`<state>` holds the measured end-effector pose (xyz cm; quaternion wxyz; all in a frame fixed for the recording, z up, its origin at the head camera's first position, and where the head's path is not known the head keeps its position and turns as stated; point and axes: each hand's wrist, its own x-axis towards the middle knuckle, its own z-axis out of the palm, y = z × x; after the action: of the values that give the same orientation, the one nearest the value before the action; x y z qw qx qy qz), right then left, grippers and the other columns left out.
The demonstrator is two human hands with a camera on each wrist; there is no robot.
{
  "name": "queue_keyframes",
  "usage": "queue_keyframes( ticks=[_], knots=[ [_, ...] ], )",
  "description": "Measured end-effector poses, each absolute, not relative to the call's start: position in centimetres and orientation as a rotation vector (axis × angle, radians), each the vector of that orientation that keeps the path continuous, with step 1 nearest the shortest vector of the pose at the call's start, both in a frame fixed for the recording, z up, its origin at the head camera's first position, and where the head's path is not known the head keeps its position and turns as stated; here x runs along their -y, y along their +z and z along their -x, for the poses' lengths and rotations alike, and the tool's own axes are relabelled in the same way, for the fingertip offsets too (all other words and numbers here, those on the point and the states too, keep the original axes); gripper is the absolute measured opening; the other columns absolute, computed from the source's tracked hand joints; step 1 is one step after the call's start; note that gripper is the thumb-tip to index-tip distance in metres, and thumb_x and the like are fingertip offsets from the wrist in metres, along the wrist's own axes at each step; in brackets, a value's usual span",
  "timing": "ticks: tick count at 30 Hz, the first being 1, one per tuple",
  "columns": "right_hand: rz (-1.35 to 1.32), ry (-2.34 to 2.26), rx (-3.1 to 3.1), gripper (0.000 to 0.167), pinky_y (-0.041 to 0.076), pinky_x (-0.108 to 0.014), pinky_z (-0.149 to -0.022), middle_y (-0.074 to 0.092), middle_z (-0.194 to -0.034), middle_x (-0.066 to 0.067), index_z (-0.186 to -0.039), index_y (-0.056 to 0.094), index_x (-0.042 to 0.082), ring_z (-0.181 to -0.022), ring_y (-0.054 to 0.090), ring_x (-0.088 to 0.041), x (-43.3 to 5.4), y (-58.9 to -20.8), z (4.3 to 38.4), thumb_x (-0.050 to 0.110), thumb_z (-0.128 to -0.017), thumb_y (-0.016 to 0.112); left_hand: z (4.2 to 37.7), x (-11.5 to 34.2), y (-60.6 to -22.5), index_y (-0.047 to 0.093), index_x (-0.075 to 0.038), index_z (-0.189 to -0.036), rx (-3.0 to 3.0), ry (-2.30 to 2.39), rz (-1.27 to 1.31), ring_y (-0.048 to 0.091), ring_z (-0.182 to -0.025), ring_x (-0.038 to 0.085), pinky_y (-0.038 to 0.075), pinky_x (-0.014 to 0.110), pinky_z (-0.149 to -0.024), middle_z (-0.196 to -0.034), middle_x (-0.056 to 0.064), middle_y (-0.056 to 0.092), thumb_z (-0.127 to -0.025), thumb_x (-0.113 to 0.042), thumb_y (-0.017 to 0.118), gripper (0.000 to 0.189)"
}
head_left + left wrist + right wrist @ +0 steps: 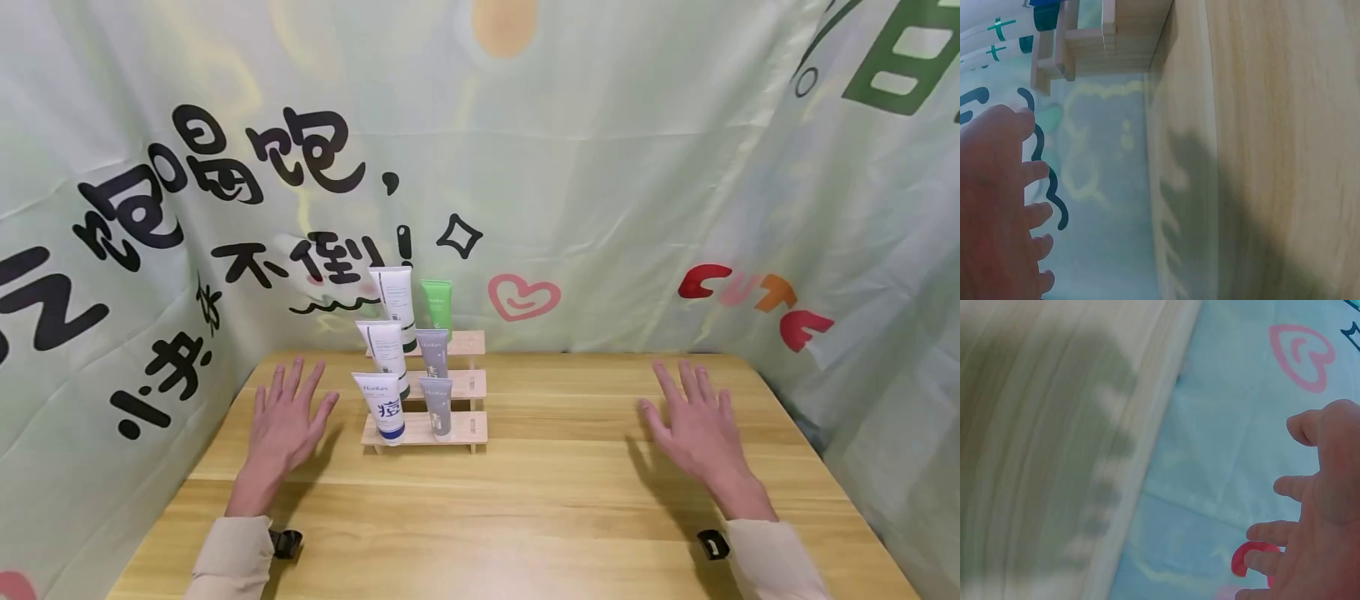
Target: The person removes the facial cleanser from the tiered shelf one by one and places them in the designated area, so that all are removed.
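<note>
My left hand point(287, 425) hovers over the table with its fingers spread, just left of a three-tier wooden stand point(461, 427). It holds nothing. On the stand's top tier are a white tube point(394, 296) and a small green tube point(438, 305). The middle tier bears another white tube point(385, 348) and a grey tube point(433, 352). At the bottom are a white tube with a blue cap point(379, 404) and a second grey tube point(438, 407). Far to the right, my right hand point(699, 429) is also raised, fingers apart and touching nothing; its shadow falls on the wood.
A wooden table point(555, 500) lies under both hands. Printed cloth point(615, 192) hangs behind it and along both sides, close to the table edges. Each wrist carries a small black device, such as the right one point(713, 544).
</note>
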<state>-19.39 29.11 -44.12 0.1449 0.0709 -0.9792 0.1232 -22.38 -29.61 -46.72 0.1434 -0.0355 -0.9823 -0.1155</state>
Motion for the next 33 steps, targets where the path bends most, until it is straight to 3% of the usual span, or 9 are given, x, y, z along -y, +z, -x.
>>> queue_keyframes(
  ticks=[7, 13, 25, 30, 33],
  knots=[
    [-0.238, 0.343, 2.831, 0.066, 0.015, -0.079, -0.108, 0.021, -0.158, -0.029, -0.157, 0.022, 0.018, -0.144, 0.016, -0.051, -26.9, -44.2, 19.2, 0.048, -0.102, 0.042, 21.7, 29.3, -46.7, 0.014, -0.025, -0.158, 2.861, -0.308, 0.094, -0.003, -0.150, 0.042, -0.006, 0.068, -0.119, -0.165, 0.010, -0.001, -0.102, -0.058, 0.025, 0.065],
    [-0.277, 0.383, 2.808, 0.065, 0.016, -0.078, -0.109, 0.022, -0.159, -0.025, -0.157, 0.023, 0.019, -0.146, 0.016, -0.049, -24.7, -44.1, 19.8, 0.050, -0.102, 0.041, 21.4, 28.5, -47.0, 0.019, -0.020, -0.158, 2.869, -0.380, 0.090, 0.004, -0.148, 0.047, 0.001, 0.071, -0.118, -0.164, 0.016, 0.003, -0.103, -0.058, 0.025, 0.066],
    [-0.391, 0.542, 2.706, 0.057, 0.021, -0.073, -0.113, 0.028, -0.156, -0.023, -0.153, 0.032, 0.018, -0.145, 0.022, -0.045, -19.8, -42.8, 21.2, 0.045, -0.103, 0.041, 20.4, 27.2, -48.1, 0.028, -0.010, -0.155, 2.781, -1.012, 0.104, 0.029, -0.140, 0.051, 0.023, 0.072, -0.113, -0.156, 0.029, 0.026, -0.107, -0.042, 0.034, 0.058],
    [-0.439, 0.773, 2.653, 0.055, 0.031, -0.066, -0.112, 0.033, -0.156, -0.019, -0.152, 0.034, 0.019, -0.142, 0.030, -0.041, -17.9, -42.0, 21.5, 0.043, -0.104, 0.043, 20.3, 26.7, -48.6, 0.037, -0.006, -0.149, 2.678, -1.367, 0.145, 0.050, -0.127, 0.049, 0.044, 0.060, -0.107, -0.147, 0.031, 0.040, -0.106, -0.034, 0.044, 0.052],
    [-0.470, 0.936, 2.625, 0.054, 0.035, -0.063, -0.111, 0.037, -0.155, -0.011, -0.152, 0.035, 0.023, -0.142, 0.035, -0.035, -16.8, -41.4, 21.8, 0.045, -0.103, 0.044, 20.3, 26.3, -49.0, 0.041, -0.004, -0.145, 2.593, -1.629, 0.138, 0.054, -0.122, 0.048, 0.053, 0.052, -0.100, -0.143, 0.030, 0.045, -0.104, -0.030, 0.048, 0.048]
  ],
)
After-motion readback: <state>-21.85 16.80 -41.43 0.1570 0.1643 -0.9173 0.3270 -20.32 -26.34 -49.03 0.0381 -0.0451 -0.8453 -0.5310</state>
